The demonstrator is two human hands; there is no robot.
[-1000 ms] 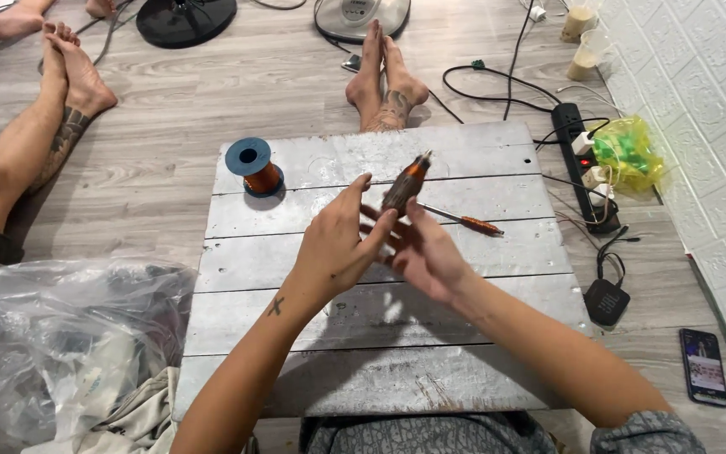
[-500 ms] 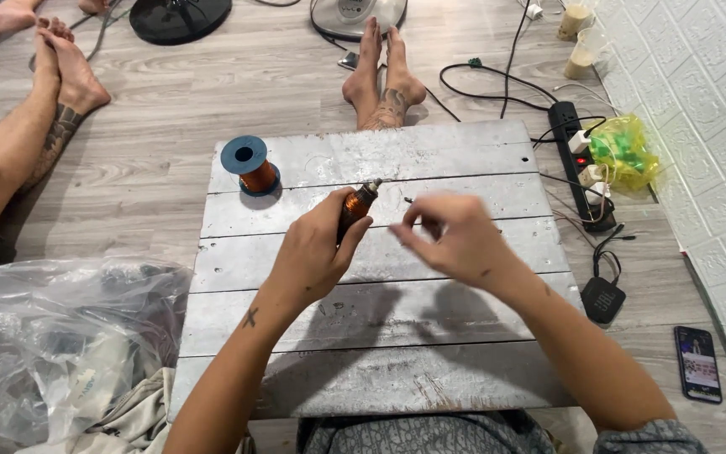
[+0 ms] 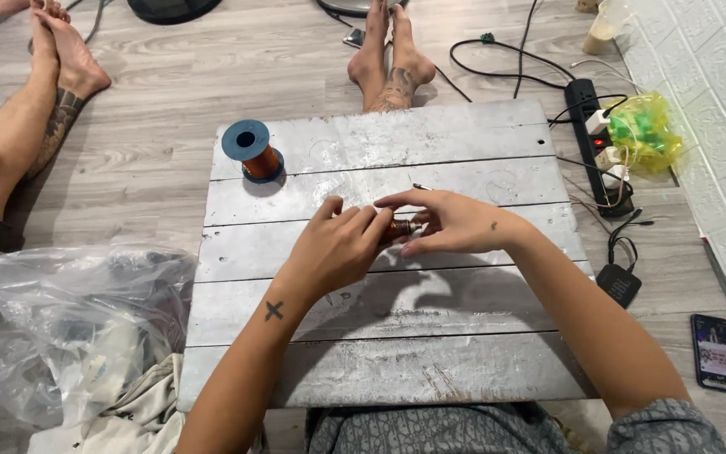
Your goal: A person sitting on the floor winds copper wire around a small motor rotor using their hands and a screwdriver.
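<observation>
Left hand closed around small copper-coloured coil; right hand pinching its end, just beside. Blue-capped wire spool farther off on tabletop.

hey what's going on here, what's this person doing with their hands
A person sits at a low board table of grey painted wooden planks and holds a small copper-coloured cylindrical piece between both hands. The left hand wraps around it while the right hand pinches its end with the fingertips. A blue-capped spool of copper wire stands upright at the table's far left corner, untouched. On the floor lie a clear plastic bag, a black power strip and a smartphone.
</observation>
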